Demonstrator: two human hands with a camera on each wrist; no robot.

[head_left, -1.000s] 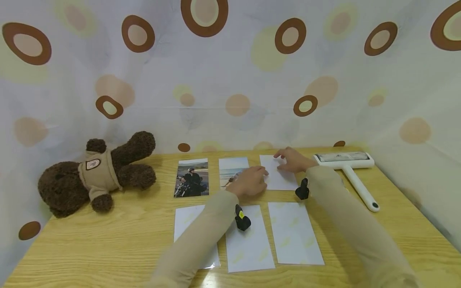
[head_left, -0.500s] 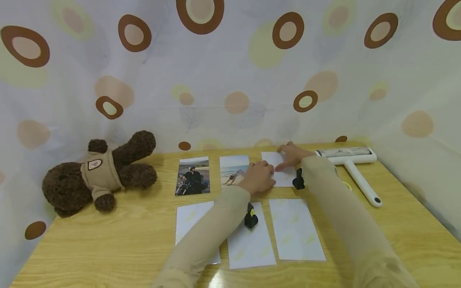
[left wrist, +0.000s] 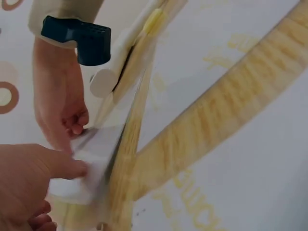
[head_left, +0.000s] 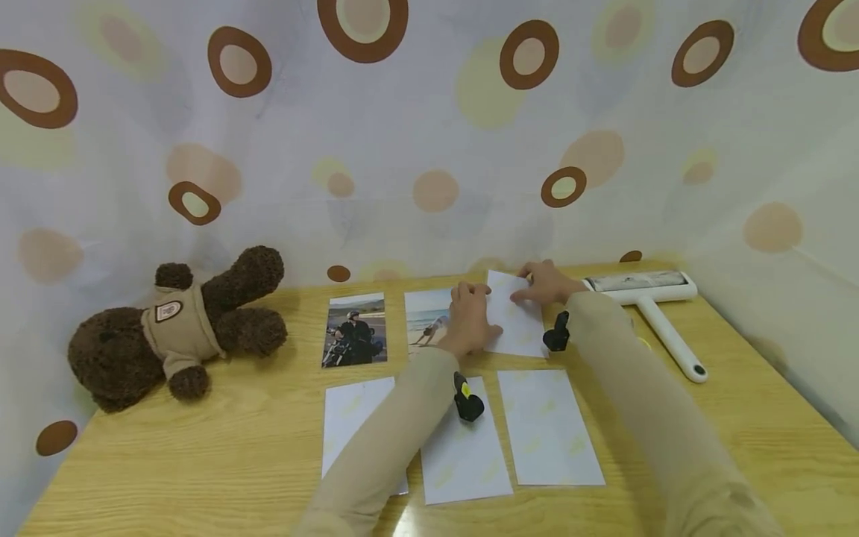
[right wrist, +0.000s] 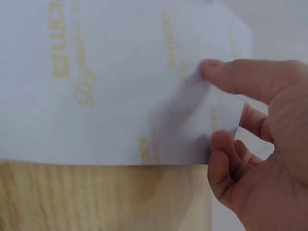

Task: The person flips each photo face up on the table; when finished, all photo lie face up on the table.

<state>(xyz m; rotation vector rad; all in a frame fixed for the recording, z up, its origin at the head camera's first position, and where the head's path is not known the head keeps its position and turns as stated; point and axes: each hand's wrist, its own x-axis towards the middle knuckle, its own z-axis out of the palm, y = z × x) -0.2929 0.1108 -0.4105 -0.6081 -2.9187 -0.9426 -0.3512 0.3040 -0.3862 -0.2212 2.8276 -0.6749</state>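
At the top right of the paper group, a white sheet (head_left: 520, 317) is tilted up off the table. My right hand (head_left: 553, 285) pinches its right edge. In the right wrist view, the thumb of my right hand (right wrist: 274, 120) lies over the printed back of the sheet (right wrist: 115, 86), with fingers curled at its edge. My left hand (head_left: 467, 317) is at the sheet's left edge, thumb and fingers spread apart, partly covering a beach photo (head_left: 419, 309). The left wrist view has my left hand (left wrist: 29, 178) with its thumb against the blurred sheet.
A motorcyclist photo (head_left: 354, 330) lies left of the beach photo. Three white sheets, one of them on the right (head_left: 550, 429), form the front row. A brown teddy bear (head_left: 184, 328) lies at left, a white T-shaped roller (head_left: 664, 324) at right. A patterned cloth (head_left: 382, 134) hangs behind.
The top right sheet has tilted, its far edge rising. My left hand first moved right over the sheet, then back to its left edge. My right hand has shifted slightly away from me.
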